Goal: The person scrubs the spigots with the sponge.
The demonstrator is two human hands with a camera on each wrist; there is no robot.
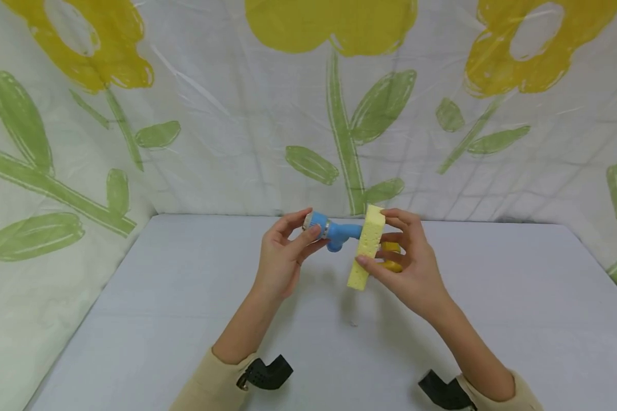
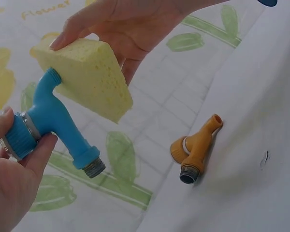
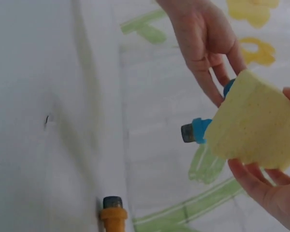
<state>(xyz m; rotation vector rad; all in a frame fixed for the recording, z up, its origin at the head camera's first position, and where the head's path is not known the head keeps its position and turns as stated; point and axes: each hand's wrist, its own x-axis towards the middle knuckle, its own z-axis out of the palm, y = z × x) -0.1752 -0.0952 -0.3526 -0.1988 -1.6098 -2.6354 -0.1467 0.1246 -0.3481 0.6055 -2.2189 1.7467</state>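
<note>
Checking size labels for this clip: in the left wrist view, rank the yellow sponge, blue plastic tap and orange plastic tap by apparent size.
1. Yellow sponge, largest.
2. Blue plastic tap, nearly as large.
3. Orange plastic tap, smallest, though it lies farther from the camera, so its true size is unsure.

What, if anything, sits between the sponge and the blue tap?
Nothing visible does. The sponge, held by the right hand, already touches one end of the blue tap, which the left hand grips. The orange tap lies apart on the table.

The sponge (image 1: 366, 246) is pale yellow. One tap fitting (image 1: 334, 231) is bright blue with a silver band; the other fitting (image 2: 195, 149) is orange-yellow. The surface (image 1: 493, 319) is plain pale grey. The backdrop cloth (image 1: 226, 114) is white, printed with yellow flowers and green stems and leaves.
</note>
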